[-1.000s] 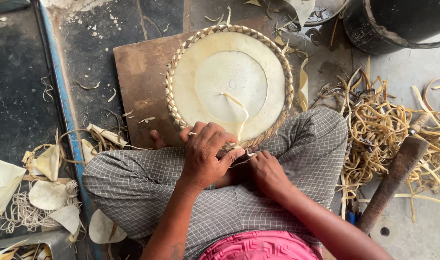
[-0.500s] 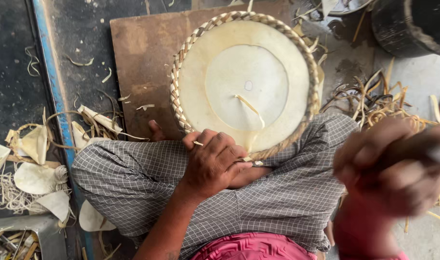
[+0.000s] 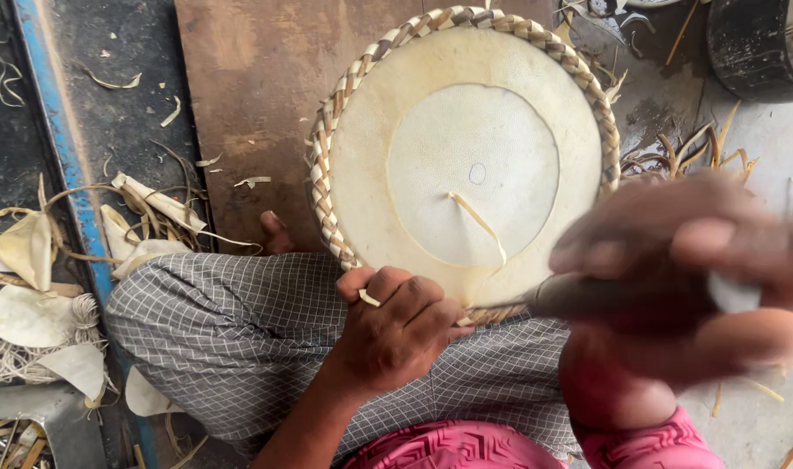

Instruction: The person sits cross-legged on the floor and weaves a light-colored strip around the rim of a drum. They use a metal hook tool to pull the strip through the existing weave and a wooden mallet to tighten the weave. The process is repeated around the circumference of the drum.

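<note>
Wooden board (image 3: 249, 113) under round woven tray (image 3: 466, 165); left hand (image 3: 396, 334) fingers pinch tray's near rim; right hand (image 3: 691, 278) grips dark tool (image 3: 605, 298).

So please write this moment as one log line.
left hand: pinching strip at woven disc rim | right hand: raised, gripping dark tool | disc on wooden board

One round woven tray (image 3: 466, 165) with a plaited rim lay at twelve o'clock on one brown board (image 3: 257, 113). Two hands showed: the left hand (image 3: 396, 334) at six o'clock and the right hand (image 3: 700, 278), blurred, at four o'clock, with one dark tool (image 3: 605, 297) in it. One black tub (image 3: 761, 43) stood at two o'clock. One blue strip (image 3: 66, 156) ran down at nine o'clock. About five pale leaf pieces (image 3: 23, 317) lay at eight o'clock; the loose strips (image 3: 691, 148) at three o'clock were too many and tangled to count.
</note>
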